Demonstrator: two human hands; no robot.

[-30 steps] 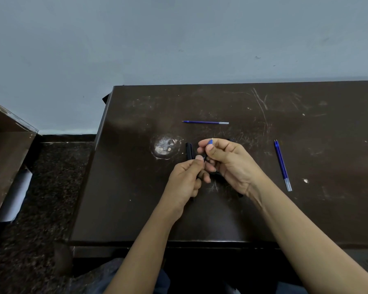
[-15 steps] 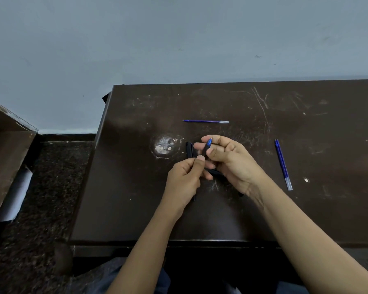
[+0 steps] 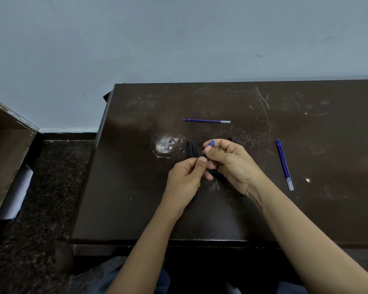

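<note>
Both hands meet over the middle of a dark brown table (image 3: 306, 209). My right hand (image 3: 232, 164) pinches a small blue pen piece (image 3: 212, 143) between thumb and forefinger, its blue end sticking up. My left hand (image 3: 185, 179) curls round a dark pen barrel (image 3: 194, 197), of which only the lower end shows below the palm. A black pen part (image 3: 216, 172) lies under my right fingers. A black pen cap (image 3: 190, 149) lies on the table just beyond my left hand.
A blue refill (image 3: 206, 121) lies crosswise farther back. Two blue refills (image 3: 284, 164) lie side by side to the right. A worn pale patch (image 3: 166, 145) marks the tabletop. A brown cabinet (image 3: 6, 149) stands at the left above dark speckled floor.
My right hand has turned the blue piece slightly between its fingertips and lifted it a little. My left hand has stayed in place, gripping the barrel.
</note>
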